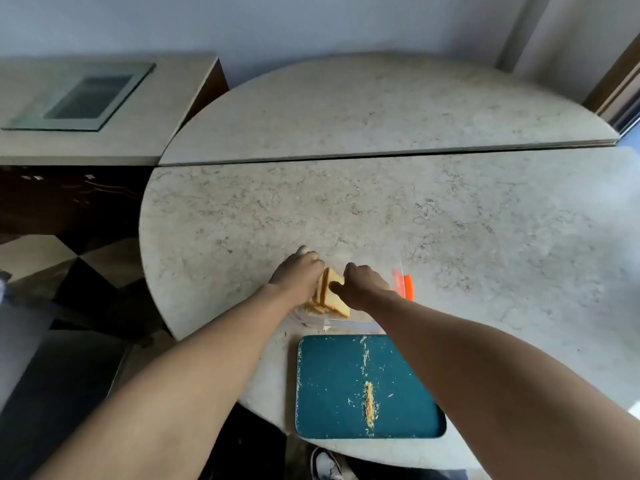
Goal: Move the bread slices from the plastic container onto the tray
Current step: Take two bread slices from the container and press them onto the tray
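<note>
The bread slices point(329, 294) are seen standing on edge in a tilted stack inside the clear plastic container point(337, 323), which rests on the pale stone-patterned table point(346, 209) just beyond the tray. The stack is flanked by both hands: the left hand point(298, 277) is laid against its left side with the fingers curled over the far end, and the right hand point(363, 285) is closed around its right side, the thumb pressed on the face of the nearest slice. The slices are thus held between the two hands, though how firmly cannot be told. An orange clasp point(403, 285) is seen on the right wall of the container, just beside the right wrist. The teal tray point(332, 393) lies flat on the near edge of the table, close to the container; no slice lies on it, only scattered crumbs point(369, 405), gathered mostly in a thin line down its middle. Beyond the table a second, raised stone surface is seen, and to the far left a counter with a glass panel point(83, 97) set into it. A shoe point(325, 465) is visible on the floor below the table's near edge.
</note>
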### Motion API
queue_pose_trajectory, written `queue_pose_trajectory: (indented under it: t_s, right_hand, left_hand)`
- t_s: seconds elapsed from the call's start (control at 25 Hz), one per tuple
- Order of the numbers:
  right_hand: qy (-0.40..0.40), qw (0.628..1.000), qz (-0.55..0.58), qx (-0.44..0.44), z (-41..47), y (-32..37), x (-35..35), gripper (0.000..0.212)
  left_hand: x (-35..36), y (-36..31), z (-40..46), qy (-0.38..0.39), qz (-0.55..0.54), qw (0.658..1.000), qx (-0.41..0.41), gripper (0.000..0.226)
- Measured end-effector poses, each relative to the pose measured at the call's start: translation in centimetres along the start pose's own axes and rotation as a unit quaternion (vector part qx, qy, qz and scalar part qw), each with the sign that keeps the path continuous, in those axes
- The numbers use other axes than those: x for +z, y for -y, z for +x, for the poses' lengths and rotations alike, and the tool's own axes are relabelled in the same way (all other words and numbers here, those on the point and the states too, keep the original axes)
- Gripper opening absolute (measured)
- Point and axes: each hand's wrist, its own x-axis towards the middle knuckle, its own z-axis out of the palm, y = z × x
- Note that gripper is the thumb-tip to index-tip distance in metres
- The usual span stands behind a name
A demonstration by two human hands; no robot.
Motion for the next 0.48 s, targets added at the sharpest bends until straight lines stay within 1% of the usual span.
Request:
queue_pose_trajectory:
  t_s: [0.08, 0.16, 0.32, 0.48]
  right_hand:
    - [0.014, 1.000, 0.001, 0.011, 0.9, 0.0, 0.5, 0.053]
    - [0.030, 0.999, 0.029, 0.018, 1.4, 0.1, 1.3, 0.059]
    - [0.039, 0.997, 0.052, 0.036, 2.5, -0.5, 1.7, 0.070]
    - [0.050, 0.996, 0.059, 0.034, 3.2, -0.7, 2.2, 0.078]
  left_hand:
    - [0.0, 0.1, 1.1, -0.004, 0.069, 0.998, 0.000, 0.028]
    - [0.3, 0.3, 1.7, 0.005, 0.103, 0.995, 0.010, 0.033]
    - [1.0, 0.4, 2.7, 0.001, 0.111, 0.994, 0.017, 0.033]
    - [1.3, 0.6, 3.6, -0.010, 0.118, 0.993, 0.014, 0.022]
